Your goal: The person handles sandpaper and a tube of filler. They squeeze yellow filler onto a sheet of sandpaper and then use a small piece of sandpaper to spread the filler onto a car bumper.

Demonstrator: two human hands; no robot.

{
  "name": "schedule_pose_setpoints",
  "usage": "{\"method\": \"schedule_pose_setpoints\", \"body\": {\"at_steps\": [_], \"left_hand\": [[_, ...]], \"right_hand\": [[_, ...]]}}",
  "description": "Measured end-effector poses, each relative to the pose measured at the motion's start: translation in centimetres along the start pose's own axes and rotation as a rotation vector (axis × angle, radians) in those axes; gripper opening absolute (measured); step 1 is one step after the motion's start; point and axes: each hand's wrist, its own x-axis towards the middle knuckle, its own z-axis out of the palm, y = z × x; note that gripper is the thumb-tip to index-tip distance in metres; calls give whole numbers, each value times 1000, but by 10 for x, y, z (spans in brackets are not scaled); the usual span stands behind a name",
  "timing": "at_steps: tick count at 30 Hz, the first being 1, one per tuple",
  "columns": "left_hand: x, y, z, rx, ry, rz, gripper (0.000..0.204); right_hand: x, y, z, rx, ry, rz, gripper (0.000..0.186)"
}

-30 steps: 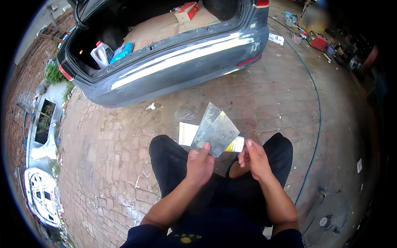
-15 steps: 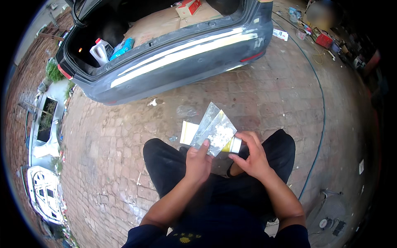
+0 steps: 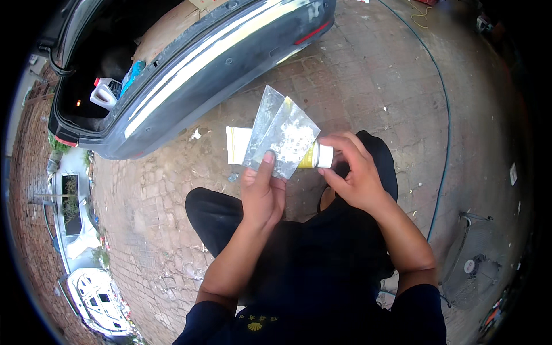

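Head view: near a grey car (image 3: 190,86), a white-and-yellow tube (image 3: 238,145) lies left-to-right beneath two flat plates (image 3: 293,138) grasped by the left hand (image 3: 263,195); fingers of the nearer right hand (image 3: 359,179) bracket the tube's white cap (image 3: 325,156), grip unclear.

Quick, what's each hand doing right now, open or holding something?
Left hand: closed, holding two flat plates; whether it also grips the tube behind them is hidden.
Right hand: thumb and fingers closed on the white cap.
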Motion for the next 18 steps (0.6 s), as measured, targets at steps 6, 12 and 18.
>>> {"method": "schedule_pose_setpoints", "body": {"at_steps": [6,12,18], "left_hand": [[46,-1,30,-91,63,-136,41],[92,-18,17,-182,0,-282,42],[129,-47,0,-63,29,-311,42]], "right_hand": [[4,31,-67,-135,475,-465,47],[-46,227,-179,-197,816,347,41],[-203,438,-218,-912,673,978,83]]}}
